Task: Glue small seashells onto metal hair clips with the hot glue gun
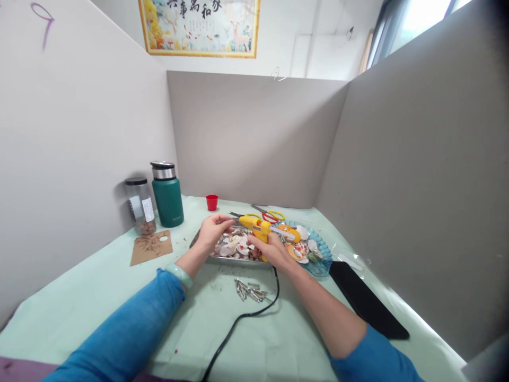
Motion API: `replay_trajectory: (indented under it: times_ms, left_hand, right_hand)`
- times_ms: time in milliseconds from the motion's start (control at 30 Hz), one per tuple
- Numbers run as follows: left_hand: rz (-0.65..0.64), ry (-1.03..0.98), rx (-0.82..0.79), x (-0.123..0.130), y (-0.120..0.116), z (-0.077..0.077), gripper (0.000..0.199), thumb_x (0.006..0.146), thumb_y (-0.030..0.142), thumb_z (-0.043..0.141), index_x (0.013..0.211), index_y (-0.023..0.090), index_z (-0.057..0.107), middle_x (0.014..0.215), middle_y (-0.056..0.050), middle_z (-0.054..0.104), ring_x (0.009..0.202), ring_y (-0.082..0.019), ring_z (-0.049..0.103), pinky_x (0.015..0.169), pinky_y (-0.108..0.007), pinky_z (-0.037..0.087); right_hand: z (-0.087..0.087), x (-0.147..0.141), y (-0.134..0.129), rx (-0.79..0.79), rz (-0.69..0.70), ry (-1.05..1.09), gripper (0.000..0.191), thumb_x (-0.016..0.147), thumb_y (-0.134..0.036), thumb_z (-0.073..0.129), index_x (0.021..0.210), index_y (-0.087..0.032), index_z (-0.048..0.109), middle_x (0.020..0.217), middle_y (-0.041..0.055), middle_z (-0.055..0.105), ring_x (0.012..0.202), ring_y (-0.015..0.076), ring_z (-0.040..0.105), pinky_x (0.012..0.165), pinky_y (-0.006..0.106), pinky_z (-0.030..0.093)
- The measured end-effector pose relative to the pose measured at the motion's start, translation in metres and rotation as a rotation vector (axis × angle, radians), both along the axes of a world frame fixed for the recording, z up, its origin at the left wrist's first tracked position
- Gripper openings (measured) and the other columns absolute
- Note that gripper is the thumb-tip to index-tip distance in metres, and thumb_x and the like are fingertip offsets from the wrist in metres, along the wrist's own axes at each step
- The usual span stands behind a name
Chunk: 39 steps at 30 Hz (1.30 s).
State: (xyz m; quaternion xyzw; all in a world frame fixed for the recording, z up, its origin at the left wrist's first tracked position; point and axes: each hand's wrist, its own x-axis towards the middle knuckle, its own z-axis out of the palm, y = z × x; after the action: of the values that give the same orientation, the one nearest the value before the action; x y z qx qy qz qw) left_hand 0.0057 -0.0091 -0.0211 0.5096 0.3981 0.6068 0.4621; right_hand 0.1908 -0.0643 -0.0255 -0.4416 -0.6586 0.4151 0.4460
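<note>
My right hand (pixel 271 249) is wrapped round the handle of a yellow glue gun (pixel 256 227), a white glue stick sticking out of its back. The gun's nozzle points left, toward my left hand (pixel 214 229), whose thumb and fingers are pinched together at the tip. What they hold is too small to make out. Both hands are over a metal tray (pixel 238 261) of shells and small pieces. Just right of my right hand, a blue scalloped plate (pixel 324 260) holds shells and orange and white pieces. The gun's black cord (pixel 242 316) runs toward the front edge.
Small metal pieces (pixel 251 291) lie before the tray. Scissors (pixel 274 216) and a red cup (pixel 212 202) stand behind. At left are a green bottle (pixel 168 199), a jar (pixel 140 208) and brown cardboard (pixel 151 247). A black flat object (pixel 366 300) lies right. Grey panels (pixel 254 138) enclose the table.
</note>
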Motion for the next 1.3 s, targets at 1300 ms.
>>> replay_trajectory:
  times_ms: [1300]
  left_hand:
    - [0.005,0.012,0.033,-0.0002,-0.0002,0.0,0.035,0.054,0.031,0.08,0.076,0.01,0.063,0.066,-0.004,0.067,0.056,-0.014,0.063,0.061,-0.028,0.05]
  right_hand:
    - [0.001,0.002,-0.0025,0.034,0.042,-0.023,0.029,0.078,-0.045,0.058,0.075,-0.017,0.062,0.05,-0.0004,0.056,0.048,0.0132,0.051,0.049,0.024,0.038]
